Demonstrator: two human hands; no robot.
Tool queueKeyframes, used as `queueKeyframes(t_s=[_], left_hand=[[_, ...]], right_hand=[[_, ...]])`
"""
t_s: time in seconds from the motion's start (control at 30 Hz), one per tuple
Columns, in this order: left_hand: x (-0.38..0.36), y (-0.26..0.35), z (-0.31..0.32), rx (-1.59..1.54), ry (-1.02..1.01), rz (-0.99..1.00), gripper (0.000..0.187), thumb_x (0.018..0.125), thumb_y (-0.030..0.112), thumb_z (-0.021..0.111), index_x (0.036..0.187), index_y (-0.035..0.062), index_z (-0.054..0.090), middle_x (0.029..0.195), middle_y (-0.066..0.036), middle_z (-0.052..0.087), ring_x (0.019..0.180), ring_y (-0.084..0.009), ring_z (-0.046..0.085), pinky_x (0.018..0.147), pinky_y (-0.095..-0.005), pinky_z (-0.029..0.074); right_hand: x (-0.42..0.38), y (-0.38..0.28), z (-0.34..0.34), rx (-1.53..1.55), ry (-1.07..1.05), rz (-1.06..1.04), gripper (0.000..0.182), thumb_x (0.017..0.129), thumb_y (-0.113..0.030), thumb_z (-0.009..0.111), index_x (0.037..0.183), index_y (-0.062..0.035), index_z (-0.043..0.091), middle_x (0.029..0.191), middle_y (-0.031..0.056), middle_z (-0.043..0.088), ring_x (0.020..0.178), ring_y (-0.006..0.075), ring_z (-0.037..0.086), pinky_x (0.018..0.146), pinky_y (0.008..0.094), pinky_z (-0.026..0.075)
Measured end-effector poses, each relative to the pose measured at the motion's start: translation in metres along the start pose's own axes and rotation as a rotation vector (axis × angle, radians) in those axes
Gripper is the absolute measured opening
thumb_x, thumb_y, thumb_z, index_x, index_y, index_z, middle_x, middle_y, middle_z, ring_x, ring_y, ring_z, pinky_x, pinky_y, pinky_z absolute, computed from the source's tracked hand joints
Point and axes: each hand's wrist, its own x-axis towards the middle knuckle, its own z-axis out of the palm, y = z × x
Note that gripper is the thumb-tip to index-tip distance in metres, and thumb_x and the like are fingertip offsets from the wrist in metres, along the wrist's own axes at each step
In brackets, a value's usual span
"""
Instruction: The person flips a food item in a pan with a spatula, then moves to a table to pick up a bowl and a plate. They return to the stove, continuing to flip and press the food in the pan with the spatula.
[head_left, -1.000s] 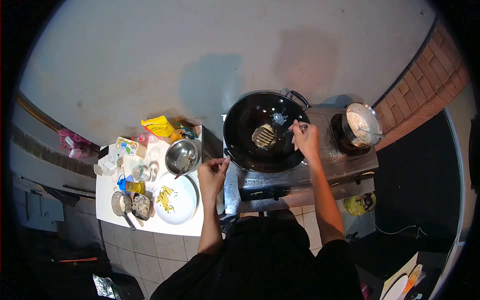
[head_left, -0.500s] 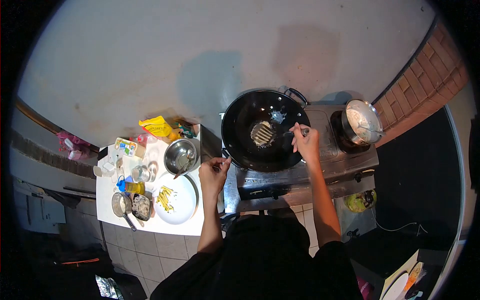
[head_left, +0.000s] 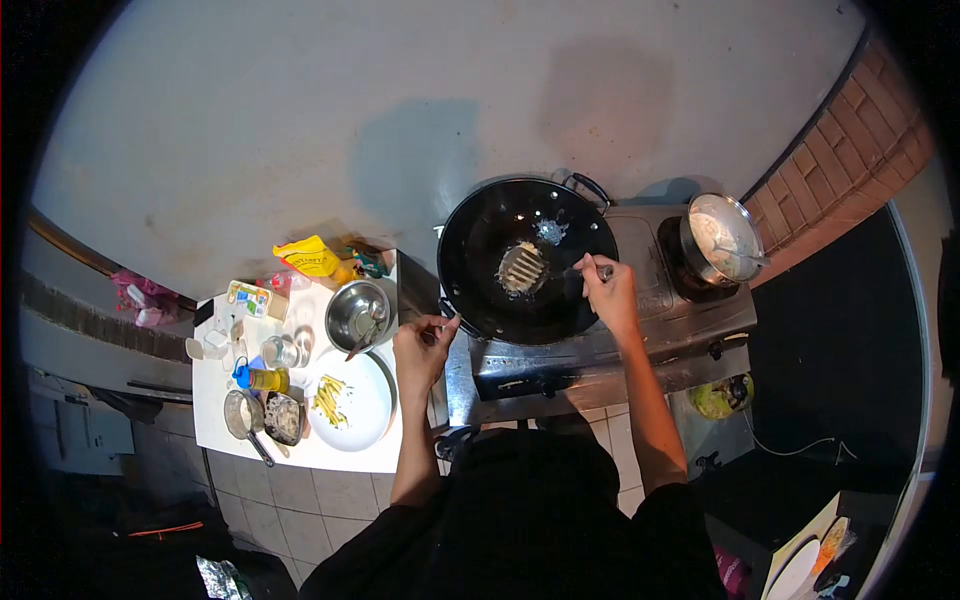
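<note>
A large black wok [head_left: 475,235] sits on the steel stove. My left hand [head_left: 422,350] is closed on the wok's left handle [head_left: 447,308], pinching it between thumb and fingers. In my right hand [head_left: 612,298] is the handle of a slotted turner [head_left: 523,268], whose head lies low inside the wok. Some pale food or batter shows around and under the slots; its kind I cannot make out. A small whitish, shiny patch [head_left: 551,232] lies on the wok's upper right inner wall.
To the left, a white table [head_left: 300,455] bears a plate [head_left: 377,425] with yellow-green strips, a steel bowl [head_left: 337,300], an oil bottle [head_left: 268,380], a small saucepan [head_left: 238,413] and a yellow bag [head_left: 308,256]. A pot [head_left: 690,240] stands on the right burner. Behind rises a wall [head_left: 300,120].
The turner has shifted very slightly within the wok, my right hand with it. My left hand stays at the wok's handle. The whole view has shifted a little.
</note>
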Motion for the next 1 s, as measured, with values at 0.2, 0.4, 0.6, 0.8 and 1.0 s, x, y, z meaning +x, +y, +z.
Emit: queueKeyframes(t_s=[0.2,0.4,0.6,0.8,1.0], left_hand=[[0.000,0.000,0.000,-0.004,-0.001,-0.002,0.026,0.080,0.024,0.075,0.080,-0.0016,0.070,0.055,-0.003,0.054,0.049,-0.0099,0.050,0.049,-0.0263,0.040],[-0.001,0.004,-0.001,-0.012,0.006,-0.007,0.026,0.080,0.024,0.075,0.079,-0.0020,0.070,0.055,-0.003,0.054,0.049,-0.0101,0.050,0.048,-0.0267,0.039],[-0.002,0.002,-0.001,-0.013,-0.009,-0.018,0.026,0.079,0.023,0.076,0.080,-0.0022,0.070,0.055,-0.004,0.054,0.048,-0.0095,0.049,0.048,-0.0261,0.038],[-0.002,-0.001,-0.001,-0.016,-0.007,0.019,0.028,0.078,0.024,0.077,0.082,-0.0027,0.070,0.055,-0.004,0.054,0.048,-0.0096,0.049,0.047,-0.0254,0.038],[-0.002,-0.003,-0.001,-0.010,-0.011,0.004,0.030,0.077,0.026,0.078,0.082,-0.0031,0.070,0.056,-0.006,0.055,0.049,-0.0110,0.051,0.048,-0.0263,0.039]], right_hand=[[-0.002,-0.008,-0.002,-0.023,0.003,0.011,0.029,0.093,-0.022,0.058,0.078,0.0007,0.067,0.047,0.0013,0.049,0.044,0.0060,0.045,0.044,0.0271,0.035],[-0.004,-0.017,-0.005,-0.008,0.008,0.022,0.028,0.093,-0.022,0.059,0.077,0.0004,0.067,0.047,0.0012,0.049,0.043,0.0061,0.044,0.044,0.0282,0.034],[0.002,-0.022,-0.014,-0.182,-0.006,-0.178,0.027,0.091,-0.020,0.060,0.076,0.0013,0.066,0.048,0.0018,0.048,0.043,0.0068,0.042,0.044,0.0295,0.033],[0.002,-0.025,-0.027,0.158,0.019,0.013,0.029,0.092,-0.020,0.059,0.074,0.0014,0.066,0.048,0.0027,0.051,0.039,0.0078,0.045,0.039,0.0285,0.033],[0.000,-0.018,-0.022,0.051,0.068,-0.019,0.032,0.095,-0.020,0.054,0.077,0.0035,0.066,0.048,0.0019,0.051,0.034,0.0068,0.042,0.035,0.0232,0.031]])
